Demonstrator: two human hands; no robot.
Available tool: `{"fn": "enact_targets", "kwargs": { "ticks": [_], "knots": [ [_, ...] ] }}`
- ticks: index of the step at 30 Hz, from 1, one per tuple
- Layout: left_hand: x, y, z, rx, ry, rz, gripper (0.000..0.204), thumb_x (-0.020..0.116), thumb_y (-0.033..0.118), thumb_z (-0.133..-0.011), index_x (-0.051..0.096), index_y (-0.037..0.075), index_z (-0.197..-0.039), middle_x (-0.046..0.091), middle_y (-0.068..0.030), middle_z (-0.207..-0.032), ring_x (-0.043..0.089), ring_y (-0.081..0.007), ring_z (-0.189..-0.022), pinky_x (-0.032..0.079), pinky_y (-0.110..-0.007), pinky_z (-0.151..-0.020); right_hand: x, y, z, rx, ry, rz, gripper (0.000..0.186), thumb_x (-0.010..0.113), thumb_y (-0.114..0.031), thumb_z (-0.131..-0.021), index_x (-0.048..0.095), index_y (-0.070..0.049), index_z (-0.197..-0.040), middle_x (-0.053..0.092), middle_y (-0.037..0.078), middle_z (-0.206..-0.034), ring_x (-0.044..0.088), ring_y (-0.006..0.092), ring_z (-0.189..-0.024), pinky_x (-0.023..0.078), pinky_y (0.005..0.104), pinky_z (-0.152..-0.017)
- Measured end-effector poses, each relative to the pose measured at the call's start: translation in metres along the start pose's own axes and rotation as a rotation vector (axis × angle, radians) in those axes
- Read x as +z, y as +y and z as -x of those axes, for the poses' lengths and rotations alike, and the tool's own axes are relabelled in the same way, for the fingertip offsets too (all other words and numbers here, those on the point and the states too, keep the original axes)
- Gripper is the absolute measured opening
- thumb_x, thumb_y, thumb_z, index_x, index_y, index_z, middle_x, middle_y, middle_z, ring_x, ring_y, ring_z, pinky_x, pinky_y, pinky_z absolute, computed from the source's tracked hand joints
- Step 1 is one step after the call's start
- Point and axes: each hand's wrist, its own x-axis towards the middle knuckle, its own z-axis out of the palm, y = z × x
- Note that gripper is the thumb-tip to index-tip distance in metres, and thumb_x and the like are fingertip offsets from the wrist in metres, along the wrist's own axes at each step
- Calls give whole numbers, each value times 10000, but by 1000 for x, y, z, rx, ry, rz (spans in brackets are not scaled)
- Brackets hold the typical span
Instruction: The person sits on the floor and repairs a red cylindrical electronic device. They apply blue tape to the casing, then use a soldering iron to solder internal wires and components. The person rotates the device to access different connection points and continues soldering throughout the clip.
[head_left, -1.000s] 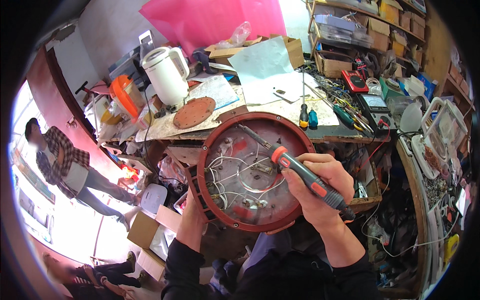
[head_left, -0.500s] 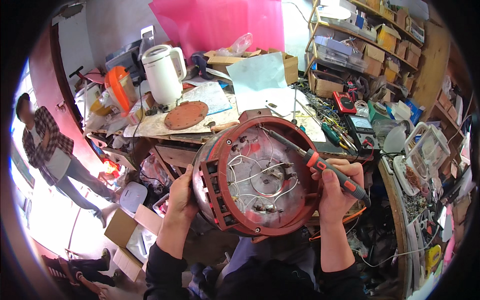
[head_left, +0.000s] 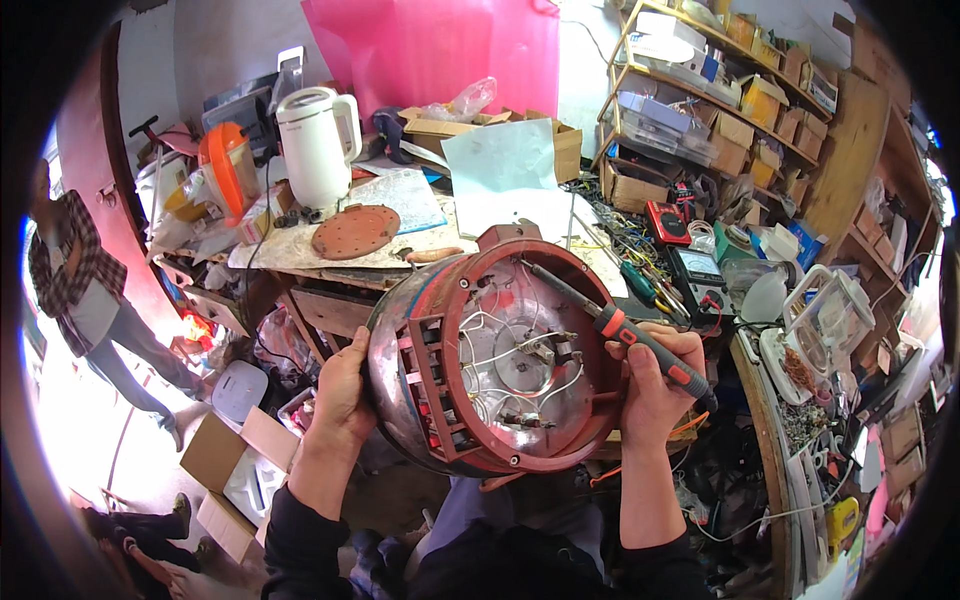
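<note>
A rounded metal appliance body, like an electric cooker (head_left: 400, 330), is held tilted with its uncovered underside facing me. White wires, terminals and a round centre plate (head_left: 525, 360) show inside its red-brown ring (head_left: 490, 455). My left hand (head_left: 345, 385) grips the left side of the body, its fingers partly hidden behind. In my right hand (head_left: 660, 380) is a soldering iron (head_left: 640, 345) with a grey-and-red handle. Its shaft slants up and left into the opening, the tip at the upper inner edge beside a thin wire; whether they touch I cannot tell.
On the workbench behind lie a perforated red-brown disc (head_left: 355, 232), papers (head_left: 410, 200) and a white jug-like appliance (head_left: 315, 145). Hand tools (head_left: 650, 285) and a meter (head_left: 700, 270) are at right. An open carton (head_left: 225, 455) stands lower left; a person (head_left: 85, 290) stands at far left.
The cooker has turned slightly, showing more of its slotted left side. It has shifted a little left in view with both hands, while the iron's tip keeps to the upper inner edge.
</note>
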Motion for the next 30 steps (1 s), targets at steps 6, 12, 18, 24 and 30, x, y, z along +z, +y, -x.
{"fn": "enact_targets", "kwargs": {
  "ticks": [6, 12, 18, 24, 30],
  "knots": [
    [-4, -1, -2, 15, 11, -10, 398, 466, 333, -1112, 663, 1, -1213, 748, -124, -1089, 735, -227, -902, 618, -409, -841, 1, -1, 0, -7, -4, -49, 287, 775, 42, -872, 517, 1, -991, 697, 231, -986, 721, 253, -824, 622, 373, -774],
    [-3, -2, -2, 3, 15, -2, 403, 464, 330, -1113, 664, -6, -1210, 746, -136, -1102, 735, -230, -915, 617, -412, -847, -1, 1, 0, -20, -17, -46, 296, 781, 33, -869, 516, 0, -996, 688, 243, -1014, 721, 257, -847, 628, 395, -795],
    [2, -1, 0, 12, 33, -6, 403, 475, 332, -1109, 666, -11, -1202, 749, -138, -1086, 740, -228, -897, 624, -407, -821, -1, 2, -1, -28, -35, -43, 300, 783, 36, -862, 519, 0, -1000, 687, 247, -1021, 716, 253, -856, 626, 403, -808],
    [-2, -1, -2, 1, 62, -39, 402, 483, 341, -1107, 669, -5, -1196, 750, -131, -1077, 742, -225, -881, 629, -406, -798, -2, 3, -1, -43, -55, -35, 294, 770, 53, -857, 521, 2, -1005, 685, 253, -1031, 709, 251, -869, 620, 399, -813],
    [1, 1, 2, 7, 49, -7, 382, 494, 334, -1104, 674, 6, -1178, 751, -127, -1061, 744, -219, -869, 635, -407, -781, 0, 3, 0, -29, -50, -51, 294, 768, 55, -855, 523, 3, -1007, 682, 251, -1042, 708, 253, -877, 618, 395, -811]
  ]
}}
